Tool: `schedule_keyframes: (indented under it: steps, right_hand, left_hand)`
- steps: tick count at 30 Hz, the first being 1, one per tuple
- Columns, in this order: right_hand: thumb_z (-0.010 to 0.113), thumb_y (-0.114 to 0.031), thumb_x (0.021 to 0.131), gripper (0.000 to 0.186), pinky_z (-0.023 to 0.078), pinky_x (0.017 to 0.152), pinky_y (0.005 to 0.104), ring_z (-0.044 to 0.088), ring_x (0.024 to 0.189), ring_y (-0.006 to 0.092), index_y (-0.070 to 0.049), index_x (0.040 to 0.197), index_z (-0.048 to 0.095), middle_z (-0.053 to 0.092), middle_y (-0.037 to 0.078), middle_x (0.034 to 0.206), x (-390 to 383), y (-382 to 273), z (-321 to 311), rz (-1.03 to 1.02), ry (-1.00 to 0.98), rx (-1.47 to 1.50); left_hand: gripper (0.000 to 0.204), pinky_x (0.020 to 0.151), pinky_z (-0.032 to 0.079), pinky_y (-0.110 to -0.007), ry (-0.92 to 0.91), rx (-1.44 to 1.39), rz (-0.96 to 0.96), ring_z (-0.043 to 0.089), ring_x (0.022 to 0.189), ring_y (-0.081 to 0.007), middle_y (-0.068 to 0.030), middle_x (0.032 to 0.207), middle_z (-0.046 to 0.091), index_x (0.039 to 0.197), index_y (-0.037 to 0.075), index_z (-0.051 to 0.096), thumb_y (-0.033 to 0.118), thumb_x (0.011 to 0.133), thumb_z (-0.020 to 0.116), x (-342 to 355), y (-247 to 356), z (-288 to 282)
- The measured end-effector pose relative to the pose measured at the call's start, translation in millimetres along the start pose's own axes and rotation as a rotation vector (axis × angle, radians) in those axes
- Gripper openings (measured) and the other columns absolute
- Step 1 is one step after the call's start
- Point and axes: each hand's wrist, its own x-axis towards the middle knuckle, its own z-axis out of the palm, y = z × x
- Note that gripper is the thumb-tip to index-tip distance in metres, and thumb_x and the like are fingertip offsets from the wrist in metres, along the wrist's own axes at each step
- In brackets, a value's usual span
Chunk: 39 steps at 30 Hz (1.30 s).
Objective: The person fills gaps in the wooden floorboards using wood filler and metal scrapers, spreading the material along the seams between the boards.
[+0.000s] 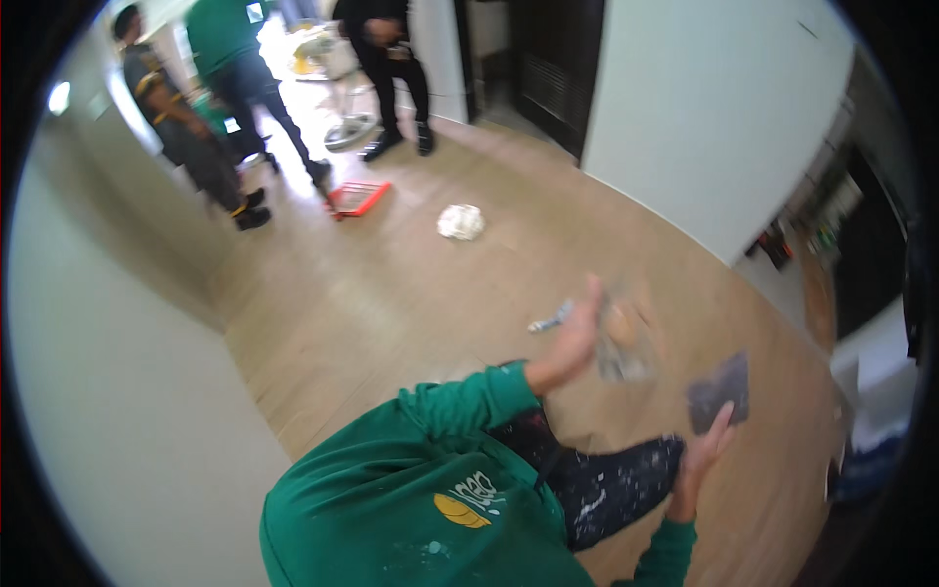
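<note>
Sandpaper (719,391), dark sheet, pinched at its lower edge by your right hand (702,458); your left hand (577,338), up-left of the sandpaper, holds a blurred clear bag (626,347), finger posture unreadable.

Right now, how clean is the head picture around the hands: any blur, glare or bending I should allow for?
Head view: the left hand and the clear bag by it are smeared by motion; the right hand with its dark flat pad is sharper but soft. The wall edges bend toward the rim, a black ring cuts the corners, and bright light washes out the far doorway.
</note>
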Motion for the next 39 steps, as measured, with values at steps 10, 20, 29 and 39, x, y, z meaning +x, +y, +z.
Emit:
schedule_keyframes:
  steps: [10,20,29,39]
  right_hand:
    - [0.057,-0.014,0.096,0.026,0.049,0.082,0.0276,0.059,0.095,0.0129,0.003,0.115,0.056,0.062,0.008,0.108,-48,-38,118,0.303,0.014,0.451]
    - [0.054,-0.026,0.097,0.035,0.048,0.094,0.0367,0.06,0.105,0.0198,0.0,0.12,0.056,0.062,0.01,0.114,-37,-46,100,0.331,-0.147,0.584]
    - [0.056,-0.015,0.089,0.025,0.047,0.095,0.062,0.053,0.11,0.0355,-0.01,0.114,0.055,0.052,0.015,0.11,-72,-96,85,-0.969,-0.654,0.204]
    - [0.059,0.005,0.075,0.045,0.037,0.105,0.0579,0.049,0.12,0.0393,-0.009,0.117,0.063,0.051,0.016,0.126,-11,-83,72,-1.116,-0.798,-0.649]
  left_hand:
    - [0.06,0.096,0.045,-0.033,0.005,0.124,0.402,0.057,0.112,-0.0195,-0.0103,0.122,0.058,0.131,-0.002,0.048,0.048,0.104,0.028,-8,26,-1]
    - [0.031,0.079,0.047,-0.042,-0.517,0.972,0.52,0.058,0.09,-0.0409,-0.0276,0.096,0.059,0.112,-0.008,0.056,0.019,0.101,0.043,-68,43,-29]
    - [0.053,0.094,0.051,-0.038,-0.393,-0.54,-0.583,0.063,0.106,-0.0215,-0.0103,0.119,0.064,0.123,0.006,0.059,0.051,0.098,0.045,-63,46,-37]
    - [0.051,0.092,0.053,-0.037,-0.269,-0.317,-0.39,0.063,0.106,-0.0203,-0.0083,0.12,0.062,0.127,0.008,0.054,0.049,0.098,0.048,-78,44,-20]
